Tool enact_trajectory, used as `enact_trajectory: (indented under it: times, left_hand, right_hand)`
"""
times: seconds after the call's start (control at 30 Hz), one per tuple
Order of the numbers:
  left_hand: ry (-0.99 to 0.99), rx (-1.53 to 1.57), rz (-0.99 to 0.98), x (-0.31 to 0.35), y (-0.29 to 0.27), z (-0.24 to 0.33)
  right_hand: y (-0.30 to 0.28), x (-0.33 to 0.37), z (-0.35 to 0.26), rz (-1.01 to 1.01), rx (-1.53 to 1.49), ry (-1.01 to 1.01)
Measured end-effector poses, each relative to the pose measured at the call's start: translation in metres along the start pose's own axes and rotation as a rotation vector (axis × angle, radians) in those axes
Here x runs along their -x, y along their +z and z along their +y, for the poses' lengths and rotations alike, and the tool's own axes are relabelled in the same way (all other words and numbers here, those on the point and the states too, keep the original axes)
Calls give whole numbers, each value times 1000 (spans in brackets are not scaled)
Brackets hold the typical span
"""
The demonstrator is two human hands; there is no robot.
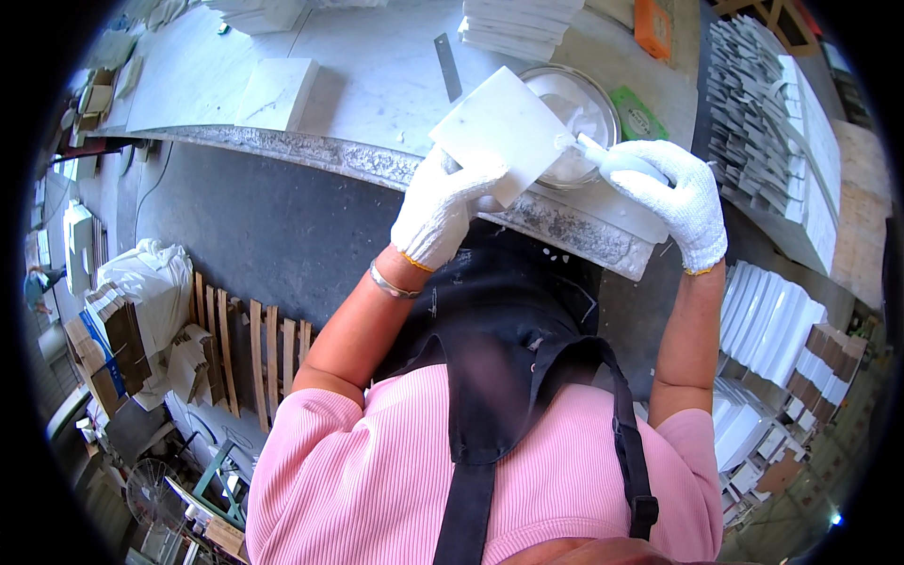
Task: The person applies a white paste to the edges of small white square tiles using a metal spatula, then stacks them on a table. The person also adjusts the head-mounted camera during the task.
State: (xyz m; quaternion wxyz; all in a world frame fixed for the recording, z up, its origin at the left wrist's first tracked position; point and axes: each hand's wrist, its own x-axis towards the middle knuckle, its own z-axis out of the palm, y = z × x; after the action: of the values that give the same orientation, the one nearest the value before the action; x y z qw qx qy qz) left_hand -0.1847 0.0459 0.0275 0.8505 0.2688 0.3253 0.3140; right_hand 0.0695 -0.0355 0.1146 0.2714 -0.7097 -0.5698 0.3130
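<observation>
My left hand [439, 209], in a white knit glove, grips a square white marble tile [499, 132] by its lower left side, thumb in front. The tile is tilted above the worktable's front edge. My right hand [670, 198], gloved the same way, is closed around a small pale tool [633, 168] with a rounded body and a narrow white tip. That tip meets the tile's right corner, where a dab of white stuff shows. Behind the tile, partly hidden by it, a round metal bowl [614, 105] contains white material.
On the marble worktable [367, 94] lie a metal strip [447, 68], a thick white slab [276, 94], a green packet [637, 114] and an orange box [652, 28]. A tile stack [518, 26] stands at the back. Stacked stone strips [753, 122] are at right, wooden pallets [268, 353] lower left.
</observation>
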Motion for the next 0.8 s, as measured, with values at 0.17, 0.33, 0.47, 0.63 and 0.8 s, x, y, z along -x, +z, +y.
enact_trajectory:
  times: [0.17, 0.33, 0.47, 0.63, 0.8]
  left_hand:
    - [-3, -5, -13, 1, 0, 1]
    - [18, 27, -5, 0, 0, -1]
    - [28, 20, -30, 1, -1, -1]
    - [29, 11, -27, 1, -4, -3]
    - [4, 6, -17, 2, -3, 1]
  right_hand:
    - [1, 1, 2, 18, -11, -23]
    - [2, -1, -1, 7, -32, 13]
    - [3, -1, 1, 7, -22, 4]
    - [3, 0, 2, 17, -45, 28]
    - [-2, 1, 14, 57, -253, 101]
